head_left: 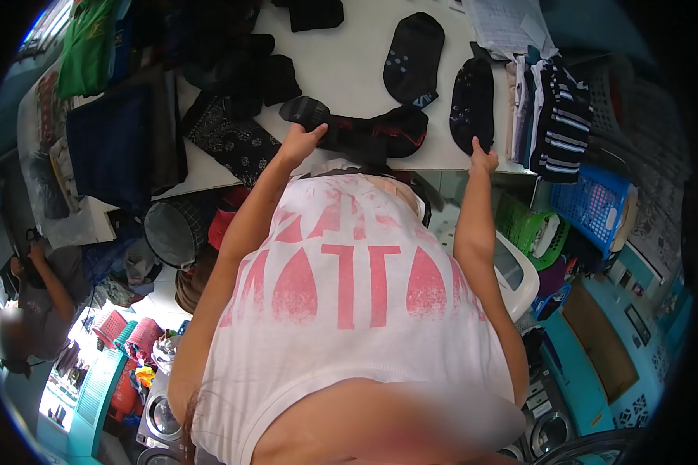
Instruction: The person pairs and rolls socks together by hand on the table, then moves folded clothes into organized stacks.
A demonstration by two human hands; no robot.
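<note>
My left hand [304, 141] is closed on a dark sock with a grey patterned end [304, 112], close to the table's near edge. Touching that spot, a black sock with red lines [376, 133] stretches off to the right. At the lower end of a black sock with small pale marks [471, 101], my right hand [484, 158] pinches the fabric, which lies flat on the white table [349, 66]. Between and beyond my hands rests another dark sock with bluish dots [413, 58].
Folded striped clothes [564, 120] stand at the right, near a blue basket [589, 203] and a green basket [531, 229]. Left are a black patterned cloth [229, 138], dark socks [281, 81] and folded dark-blue clothes [108, 147]. Another person [46, 298] is at far left.
</note>
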